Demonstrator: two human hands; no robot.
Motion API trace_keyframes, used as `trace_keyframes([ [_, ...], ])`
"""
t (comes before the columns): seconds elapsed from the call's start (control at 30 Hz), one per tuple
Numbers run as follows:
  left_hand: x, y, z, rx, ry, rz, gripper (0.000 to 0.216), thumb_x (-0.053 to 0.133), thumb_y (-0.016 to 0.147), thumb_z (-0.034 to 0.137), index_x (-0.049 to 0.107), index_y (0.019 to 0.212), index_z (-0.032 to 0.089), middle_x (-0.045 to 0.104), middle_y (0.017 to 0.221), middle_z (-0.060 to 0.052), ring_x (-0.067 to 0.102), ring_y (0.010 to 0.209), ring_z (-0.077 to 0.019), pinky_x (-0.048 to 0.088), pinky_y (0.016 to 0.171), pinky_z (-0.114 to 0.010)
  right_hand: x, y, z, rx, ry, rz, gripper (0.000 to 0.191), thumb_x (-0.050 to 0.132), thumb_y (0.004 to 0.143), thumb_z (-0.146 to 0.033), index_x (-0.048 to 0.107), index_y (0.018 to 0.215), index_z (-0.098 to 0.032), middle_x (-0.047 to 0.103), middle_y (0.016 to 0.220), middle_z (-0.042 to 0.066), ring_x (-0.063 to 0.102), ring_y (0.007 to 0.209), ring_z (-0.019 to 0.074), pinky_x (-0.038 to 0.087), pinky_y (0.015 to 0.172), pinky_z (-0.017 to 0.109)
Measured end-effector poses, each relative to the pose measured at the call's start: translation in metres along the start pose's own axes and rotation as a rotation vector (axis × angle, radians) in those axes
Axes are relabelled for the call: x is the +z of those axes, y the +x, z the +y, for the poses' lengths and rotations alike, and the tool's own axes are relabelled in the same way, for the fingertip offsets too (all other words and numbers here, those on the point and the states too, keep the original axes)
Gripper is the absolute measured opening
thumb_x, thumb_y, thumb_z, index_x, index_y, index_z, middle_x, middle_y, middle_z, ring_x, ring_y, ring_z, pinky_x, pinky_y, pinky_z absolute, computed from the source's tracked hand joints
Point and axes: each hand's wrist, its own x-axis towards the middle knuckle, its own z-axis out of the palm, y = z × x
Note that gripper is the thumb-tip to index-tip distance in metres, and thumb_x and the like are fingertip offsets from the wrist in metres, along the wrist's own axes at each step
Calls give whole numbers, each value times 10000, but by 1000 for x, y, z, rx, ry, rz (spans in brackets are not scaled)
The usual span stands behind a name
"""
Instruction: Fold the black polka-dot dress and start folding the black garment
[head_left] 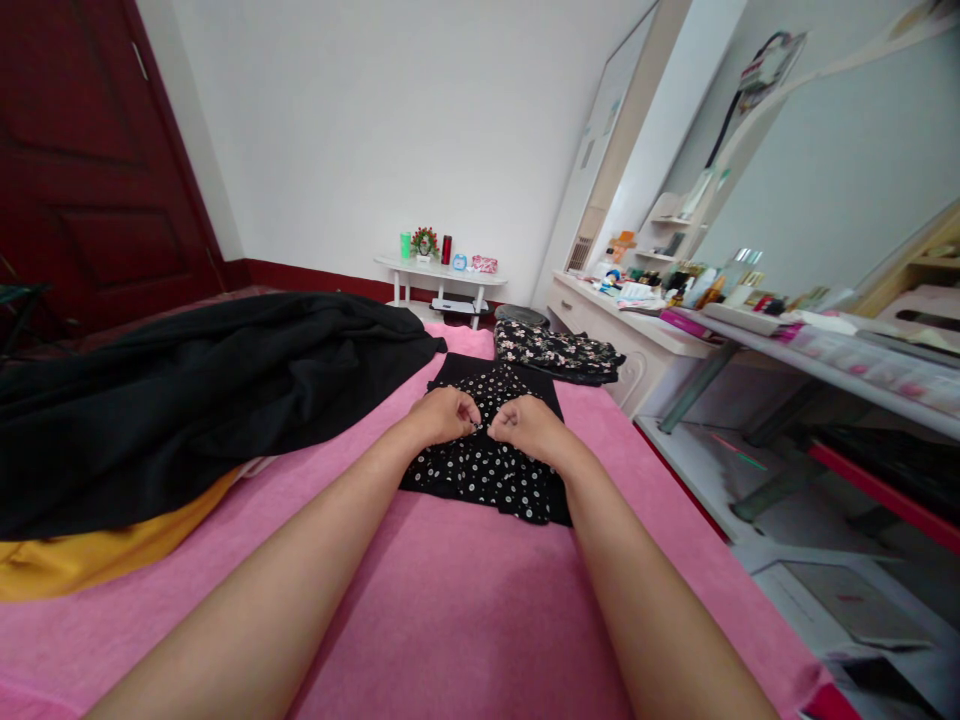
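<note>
A black garment with a small white pattern [480, 474] lies folded on the pink bed cover [457, 600], plain black cloth showing along its far and right edges. My left hand [448, 414] rests over its middle, fingers curled and pinched on the patterned cloth. Close beside it, my right hand [525, 428] has its fingers bent together on the same cloth, a small gap between the two. The fingertips are partly hidden, but both hands appear to grip the fabric.
Left of the garment spreads a large black cloth [172, 400] over a yellow one [142, 550]. A folded black floral garment [559, 350] lies beyond, toward the right. A dressing table [637, 320] covered with bottles stands at the right. A small white table [442, 272] is against the wall.
</note>
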Motion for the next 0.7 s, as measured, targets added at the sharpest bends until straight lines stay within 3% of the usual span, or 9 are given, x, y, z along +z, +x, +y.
trace_keyframes([
  [0.1, -1, -1, 1, -2, 2, 1, 197, 620, 648, 160, 722, 808, 213, 696, 751, 12, 610, 682, -130, 452, 604, -198, 6, 1, 3, -23, 61, -92, 90, 639, 698, -248, 703, 649, -208, 682, 633, -17, 602, 582, 115, 395, 547, 202],
  [0.17, -1, -1, 1, 1, 3, -1, 195, 627, 650, 169, 721, 814, 215, 694, 751, 14, 609, 685, -130, 451, 604, -197, 7, 2, 4, -1, 106, -76, 153, 622, 727, -308, 688, 642, -200, 663, 587, -17, 575, 509, 106, 382, 511, 205],
  [0.3, 0, 0, 0, 2, 7, -6, 181, 640, 655, 192, 716, 818, 217, 687, 751, 16, 603, 681, -129, 447, 601, -200, 1, 6, 4, 31, 130, 232, 262, 557, 787, -393, 657, 648, -195, 658, 594, -3, 574, 524, 114, 369, 507, 213],
  [0.37, 1, 0, -1, 7, 10, -4, 182, 645, 656, 195, 710, 824, 218, 682, 748, 18, 599, 675, -127, 442, 594, -199, -2, 7, 5, 54, 75, 397, 221, 567, 782, -370, 660, 667, -205, 673, 645, 0, 595, 596, 126, 377, 545, 219],
  [0.43, 1, 0, -1, 13, 13, 8, 223, 650, 649, 187, 698, 865, 220, 676, 744, 24, 598, 669, -125, 438, 589, -198, -2, 7, 8, 96, 13, 466, 163, 581, 771, -332, 668, 693, -219, 685, 691, -3, 608, 649, 136, 381, 576, 226],
  [0.6, 1, -1, -1, 1, 16, 33, 442, 666, 632, 173, 634, 1070, 218, 684, 784, 32, 609, 681, -121, 437, 596, -194, 10, 9, 20, 206, -77, 382, 86, 612, 754, -297, 682, 766, -247, 703, 764, -14, 623, 701, 148, 372, 576, 233],
  [0.7, 0, -1, 0, -11, 29, 23, 612, 672, 637, 184, 556, 1238, 203, 690, 809, 27, 619, 705, -130, 444, 613, -199, 16, 9, 23, 228, -103, 411, 139, 599, 778, -308, 681, 883, -269, 708, 783, -26, 632, 737, 158, 373, 583, 239],
])
